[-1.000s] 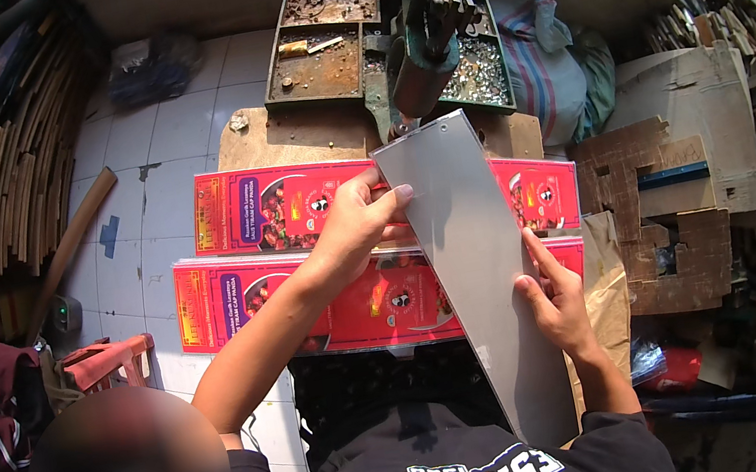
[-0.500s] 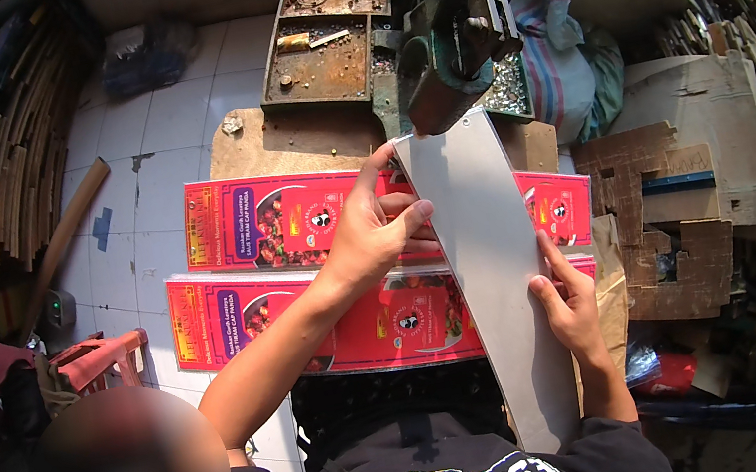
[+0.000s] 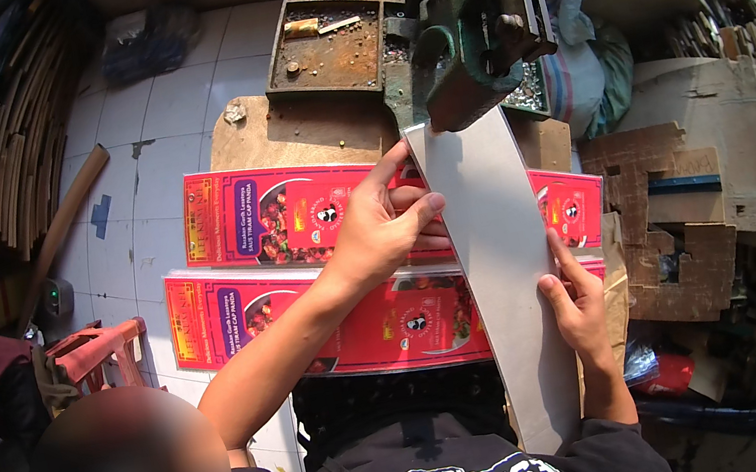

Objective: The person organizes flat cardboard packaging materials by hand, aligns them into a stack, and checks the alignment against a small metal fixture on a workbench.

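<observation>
A long, pale grey flat panel [image 3: 503, 254] slants away from my body, its far end at the head of a dark green press machine [image 3: 467, 97]. My left hand [image 3: 384, 225] pinches the panel's left edge near that end, thumb on top and index finger stretched toward the corner. Along the right edge, nearer to me, my right hand [image 3: 577, 307] grips with the thumb on the face. Beneath lie two stacks of red printed strips, a farther stack [image 3: 239, 222] and a nearer one [image 3: 385, 331]; the panel covers part of both.
A rusty compartment tray [image 3: 332, 62] with small metal bits adjoins the machine over a wooden board [image 3: 281, 142]. Cut cardboard [image 3: 676, 234] and a striped sack [image 3: 573, 80] stand right. At left are stacked boards [image 3: 16, 189], a leaning tube [image 3: 70, 209] and a red stool [image 3: 100, 351].
Both hands keep their hold on the panel. The machine and the panel's far end sit slightly farther right in view, and the small hole near that end is now hidden by the machine's head.
</observation>
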Demonstrator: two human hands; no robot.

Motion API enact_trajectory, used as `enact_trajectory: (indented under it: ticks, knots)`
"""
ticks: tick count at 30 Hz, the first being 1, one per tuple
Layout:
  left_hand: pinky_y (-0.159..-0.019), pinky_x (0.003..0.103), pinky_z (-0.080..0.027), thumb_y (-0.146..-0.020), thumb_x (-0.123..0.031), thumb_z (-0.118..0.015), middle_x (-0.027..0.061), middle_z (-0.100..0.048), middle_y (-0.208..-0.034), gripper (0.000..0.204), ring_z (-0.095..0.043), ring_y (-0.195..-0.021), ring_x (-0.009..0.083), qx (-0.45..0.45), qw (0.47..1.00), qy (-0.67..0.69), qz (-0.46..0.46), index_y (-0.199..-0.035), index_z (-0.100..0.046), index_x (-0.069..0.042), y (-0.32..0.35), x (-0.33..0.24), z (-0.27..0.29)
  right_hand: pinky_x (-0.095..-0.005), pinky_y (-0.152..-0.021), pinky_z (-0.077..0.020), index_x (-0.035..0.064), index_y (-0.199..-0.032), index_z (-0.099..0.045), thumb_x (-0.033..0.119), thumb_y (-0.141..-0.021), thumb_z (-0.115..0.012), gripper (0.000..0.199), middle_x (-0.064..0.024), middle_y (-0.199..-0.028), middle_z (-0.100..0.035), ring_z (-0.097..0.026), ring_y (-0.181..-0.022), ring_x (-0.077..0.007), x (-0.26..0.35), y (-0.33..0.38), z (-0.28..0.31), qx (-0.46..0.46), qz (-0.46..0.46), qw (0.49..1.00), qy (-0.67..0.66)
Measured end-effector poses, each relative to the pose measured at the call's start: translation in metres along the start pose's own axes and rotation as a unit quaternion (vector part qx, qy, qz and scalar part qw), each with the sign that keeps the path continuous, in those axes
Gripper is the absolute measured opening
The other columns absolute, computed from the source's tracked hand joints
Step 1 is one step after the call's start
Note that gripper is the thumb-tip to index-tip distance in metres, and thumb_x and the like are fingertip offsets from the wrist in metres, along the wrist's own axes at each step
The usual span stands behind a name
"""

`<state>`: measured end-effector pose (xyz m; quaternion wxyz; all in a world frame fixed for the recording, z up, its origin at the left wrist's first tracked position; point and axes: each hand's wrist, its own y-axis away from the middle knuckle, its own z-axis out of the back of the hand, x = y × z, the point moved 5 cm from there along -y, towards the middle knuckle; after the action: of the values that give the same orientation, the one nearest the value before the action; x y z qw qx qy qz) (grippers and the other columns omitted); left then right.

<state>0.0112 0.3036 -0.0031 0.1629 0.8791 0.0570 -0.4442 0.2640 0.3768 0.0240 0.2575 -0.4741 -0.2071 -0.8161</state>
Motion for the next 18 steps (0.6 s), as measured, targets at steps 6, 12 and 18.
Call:
enact_trajectory:
  ticks: [6, 12, 18]
  knots:
    - [-0.071, 0.037, -0.063, -0.093, -0.002, -0.059, 0.0189, -0.068, -0.097, 0.073, -0.071, -0.081, 0.0241, -0.003, 1.000, 0.006, 0.001, -0.151, -0.015, -0.004, -0.0018, 0.0032, 0.0016, -0.0176, -0.064, -0.0427, 0.0020, -0.144, -0.043, 0.006, -0.092, -0.062, 0.055, 0.0011, -0.084, -0.060, -0.048, -0.069, -0.0032, -0.0025, -0.0001, 0.0009, 0.005, -0.013, 1.000, -0.005]
    - [-0.071, 0.037, -0.063, -0.094, -0.003, -0.060, 0.0186, -0.068, -0.096, 0.073, -0.071, -0.081, 0.0243, -0.015, 1.000, 0.011, -0.002, -0.151, -0.015, -0.004, -0.0019, 0.0070, 0.0040, -0.0165, -0.065, -0.0419, 0.0021, -0.144, -0.042, 0.005, -0.092, -0.061, 0.055, 0.0019, -0.086, -0.059, -0.048, -0.071, -0.0028, 0.0028, -0.0010, -0.0016, 0.005, -0.014, 1.000, 0.004]
    - [-0.071, 0.038, -0.063, -0.093, -0.004, -0.060, 0.0179, -0.068, -0.095, 0.076, -0.071, -0.081, 0.0244, -0.015, 1.000, 0.017, 0.003, -0.153, -0.014, -0.011, -0.0011, 0.0038, 0.0008, -0.0166, -0.062, -0.0401, 0.0024, -0.144, -0.042, 0.004, -0.092, -0.060, 0.055, 0.0032, -0.084, -0.057, -0.046, -0.068, -0.0030, 0.0015, 0.0007, -0.0011, 0.005, -0.021, 1.000, 0.009]
